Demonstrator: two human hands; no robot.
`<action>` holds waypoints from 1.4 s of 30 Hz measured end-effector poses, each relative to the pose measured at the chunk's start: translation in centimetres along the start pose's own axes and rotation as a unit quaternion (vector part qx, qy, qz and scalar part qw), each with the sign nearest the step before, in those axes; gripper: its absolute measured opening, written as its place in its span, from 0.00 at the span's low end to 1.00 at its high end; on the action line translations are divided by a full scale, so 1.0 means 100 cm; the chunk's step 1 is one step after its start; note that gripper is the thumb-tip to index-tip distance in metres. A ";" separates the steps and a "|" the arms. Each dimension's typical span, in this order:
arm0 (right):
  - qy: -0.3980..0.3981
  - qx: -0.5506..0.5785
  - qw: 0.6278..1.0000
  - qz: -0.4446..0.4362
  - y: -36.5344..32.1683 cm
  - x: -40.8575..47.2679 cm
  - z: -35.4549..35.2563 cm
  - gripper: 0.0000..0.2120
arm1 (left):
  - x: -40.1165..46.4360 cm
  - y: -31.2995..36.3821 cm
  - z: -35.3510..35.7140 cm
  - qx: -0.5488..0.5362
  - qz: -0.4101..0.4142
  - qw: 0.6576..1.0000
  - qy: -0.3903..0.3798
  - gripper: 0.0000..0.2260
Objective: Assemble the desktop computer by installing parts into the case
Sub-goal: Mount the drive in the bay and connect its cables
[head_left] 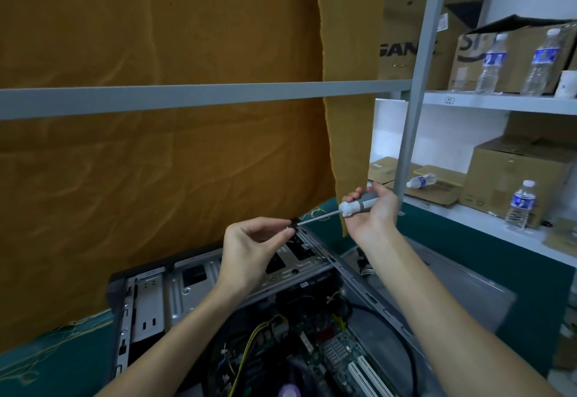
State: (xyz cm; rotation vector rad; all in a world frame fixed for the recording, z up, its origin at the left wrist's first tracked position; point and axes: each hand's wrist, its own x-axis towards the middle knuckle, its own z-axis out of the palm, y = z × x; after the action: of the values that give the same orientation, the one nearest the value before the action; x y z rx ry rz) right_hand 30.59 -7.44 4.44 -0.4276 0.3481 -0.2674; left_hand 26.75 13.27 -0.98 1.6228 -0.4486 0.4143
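An open desktop computer case [175, 293] lies on its side on a green table, its motherboard [318, 349] and coloured cables visible inside. Above the case's far upper corner, my right hand [371, 212] grips the white and grey handle of a screwdriver [349, 207]. The shaft runs left and slightly down to my left hand [253, 246]. There my left fingertips pinch something small and dark at the tip; a screw cannot be made out.
An orange cloth [156, 146] hangs behind the case over a grey metal frame bar [187, 97]. A grey upright post [415, 100] stands close to my right hand. White shelves [499, 104] at right hold cardboard boxes and water bottles [520, 206]. The green table [62, 365] continues at left.
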 end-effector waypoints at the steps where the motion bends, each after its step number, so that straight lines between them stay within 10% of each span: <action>1: 0.001 -0.002 1.000 0.000 0.000 0.000 0.000 0.05 | 0.000 -0.001 0.000 0.004 0.002 1.000 0.000 0.04; 13: -0.057 -0.112 0.985 -0.115 0.003 -0.003 0.006 0.07 | -0.001 -0.017 0.022 0.177 -0.023 0.984 -0.005 0.06; 21: -0.242 -0.334 0.863 -0.293 0.012 -0.021 0.010 0.05 | 0.003 -0.025 0.047 0.269 -0.040 0.952 -0.138 0.17; 42: -0.331 -0.449 0.788 -0.260 0.016 -0.019 0.007 0.10 | -0.008 -0.036 0.039 0.282 -0.012 0.938 -0.200 0.20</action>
State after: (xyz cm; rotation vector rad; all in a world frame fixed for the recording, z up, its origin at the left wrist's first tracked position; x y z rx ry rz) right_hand 29.38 -5.12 4.83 -1.5323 -0.3949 -0.4605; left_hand 27.96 9.74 -4.85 2.2863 -0.6538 0.1957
